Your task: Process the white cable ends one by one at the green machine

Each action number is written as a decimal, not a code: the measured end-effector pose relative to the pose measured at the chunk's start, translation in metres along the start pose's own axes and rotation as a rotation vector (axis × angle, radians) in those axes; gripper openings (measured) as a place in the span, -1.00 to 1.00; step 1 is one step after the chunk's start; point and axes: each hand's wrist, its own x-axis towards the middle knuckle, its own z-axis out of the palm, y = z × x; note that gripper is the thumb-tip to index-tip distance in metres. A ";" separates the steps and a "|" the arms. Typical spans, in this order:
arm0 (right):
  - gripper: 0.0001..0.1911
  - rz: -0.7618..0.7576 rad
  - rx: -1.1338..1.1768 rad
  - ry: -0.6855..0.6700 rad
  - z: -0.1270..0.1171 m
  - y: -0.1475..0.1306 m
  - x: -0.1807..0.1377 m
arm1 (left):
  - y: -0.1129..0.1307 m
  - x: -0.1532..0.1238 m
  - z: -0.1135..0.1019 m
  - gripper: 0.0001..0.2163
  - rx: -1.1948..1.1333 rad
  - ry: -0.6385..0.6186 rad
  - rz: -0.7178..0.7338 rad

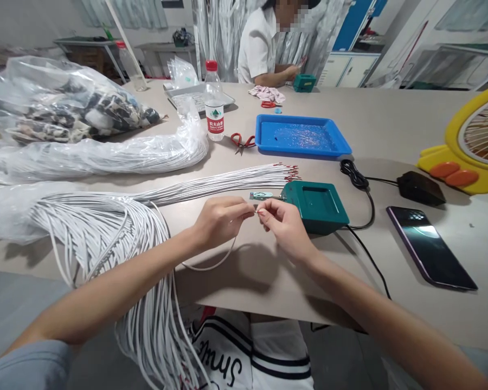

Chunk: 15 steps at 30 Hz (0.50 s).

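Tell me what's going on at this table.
A person pinches the end of one white cable between the left hand and right hand, just in front of a green device. A big bundle of white cables lies on the table, its red-tipped ends beside the device. Farther back are a blue tray, red scissors and a water bottle; a phone lies to the right. Another person sits at the far end.

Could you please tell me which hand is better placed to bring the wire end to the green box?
Probably the right: the right hand pinches the end of the white wire close beside the green box, while the left hand grips it farther back.
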 end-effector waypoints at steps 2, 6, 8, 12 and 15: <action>-0.81 0.293 0.225 -0.157 -0.003 -0.002 0.004 | -0.010 0.001 0.000 -0.84 0.043 -0.027 0.028; -0.83 0.531 0.426 -0.305 -0.008 -0.006 0.005 | -0.021 0.008 0.002 -0.90 -0.150 -0.027 -0.088; -0.83 0.385 0.223 -0.284 -0.007 -0.010 0.001 | -0.024 0.013 0.005 -0.93 -0.350 0.029 -0.283; -0.85 -0.220 -0.735 -0.012 -0.007 -0.021 -0.006 | -0.034 0.019 0.012 -0.88 -0.559 0.019 -0.558; -0.80 -0.374 -1.326 0.067 -0.015 -0.021 0.004 | -0.043 0.019 0.017 -0.85 -0.598 -0.007 -0.636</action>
